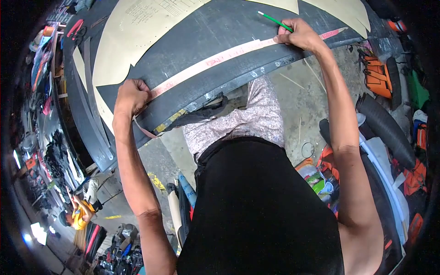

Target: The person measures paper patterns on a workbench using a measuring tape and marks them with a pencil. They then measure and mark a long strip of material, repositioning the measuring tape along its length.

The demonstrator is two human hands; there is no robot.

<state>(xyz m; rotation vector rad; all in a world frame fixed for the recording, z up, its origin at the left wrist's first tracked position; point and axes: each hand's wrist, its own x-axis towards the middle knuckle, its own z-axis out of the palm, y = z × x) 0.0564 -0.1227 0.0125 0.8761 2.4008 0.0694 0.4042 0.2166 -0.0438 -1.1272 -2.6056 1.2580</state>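
Observation:
A long, narrow pale strip with reddish markings, which looks like a soft tape measure (215, 58), stretches along the near edge of the dark work table (201, 34). At its left part my left hand (132, 96) is closed, fingers curled onto the strip, and a loose end hangs over the edge below. My right hand (299, 35) pinches the strip further right, fingertips pressed down on it. A green pencil (275, 21) sticks out from the same fingers, pointing up and left. Past that hand, the reddish end of the strip runs on toward the right.
Large cream paper patterns (126, 43) lie on the table, one with written lines. Red-handled scissors (75, 30) lie at the far left. An orange bag (378, 75) and dark rolls (385, 130) stand at right. A person (81, 213) in yellow is at lower left.

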